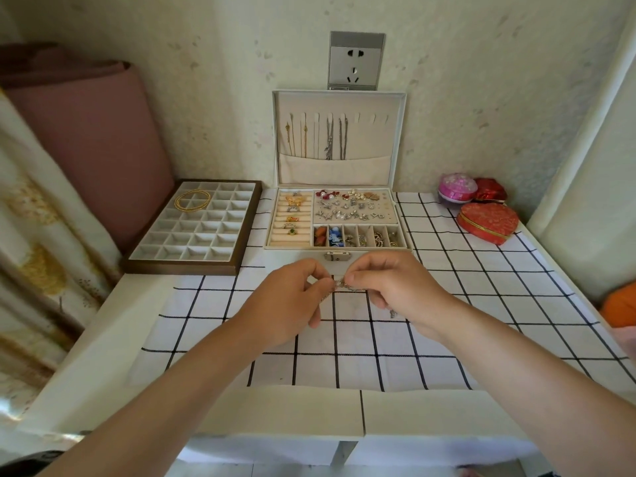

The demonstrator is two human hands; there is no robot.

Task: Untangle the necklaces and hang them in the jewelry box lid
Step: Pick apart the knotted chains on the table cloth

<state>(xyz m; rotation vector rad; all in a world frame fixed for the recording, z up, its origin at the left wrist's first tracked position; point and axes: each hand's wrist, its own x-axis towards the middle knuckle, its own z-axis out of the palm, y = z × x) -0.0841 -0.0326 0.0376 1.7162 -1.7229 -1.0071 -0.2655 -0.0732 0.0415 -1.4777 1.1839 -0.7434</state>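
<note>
Your left hand (292,297) and right hand (389,287) each pinched the silver necklace (341,285), held close together probably to tease out its tangle, at 6 o'clock from the open jewelry box lid (275,139).

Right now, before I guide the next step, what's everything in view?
jewelry box: one, white, open, back centre
hung necklaces: about four, gold and silver, in lid
loose necklace: one, silver, held front centre
grid tray: one, brown rim, left of box
hoops: few, gold, in tray
gift boxes: three, two red, one pink, right
wall socket: one, grey, above lid
checked cloth: one, white-black, spread front centre
fabric roll: one, pink, far left
left hand: pinches necklace
right hand: pinches necklace
</note>
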